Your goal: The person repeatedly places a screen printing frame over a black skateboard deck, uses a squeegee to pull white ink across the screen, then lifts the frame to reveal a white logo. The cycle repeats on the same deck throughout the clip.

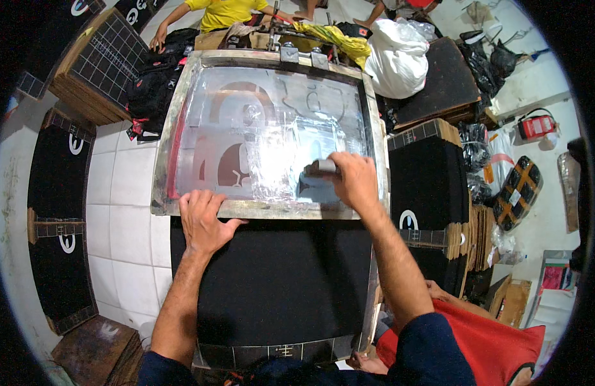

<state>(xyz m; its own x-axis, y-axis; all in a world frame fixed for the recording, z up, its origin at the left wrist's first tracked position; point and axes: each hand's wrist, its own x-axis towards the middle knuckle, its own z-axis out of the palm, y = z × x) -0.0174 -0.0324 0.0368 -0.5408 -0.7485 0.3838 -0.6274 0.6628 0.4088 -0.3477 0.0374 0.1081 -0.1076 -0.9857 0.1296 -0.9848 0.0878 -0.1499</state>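
A framed printing screen lies in front of me. Its translucent mesh shows large brown rounded shapes on the left and a wet-looking bluish patch on the right. My left hand grips the near rail at its left end, fingers over the top and thumb along the front edge. Over the right part of the mesh, my right hand is closed round a small dark grey squeegee, whose lower edge is partly hidden. Black fabric lies flat on a board nearer to me, below the frame.
Metal hinge clamps hold the screen's far rail. Boards with black fabric lie at left and right. A person in yellow is beyond the screen; another in red is close at my right. A white bag stands far right.
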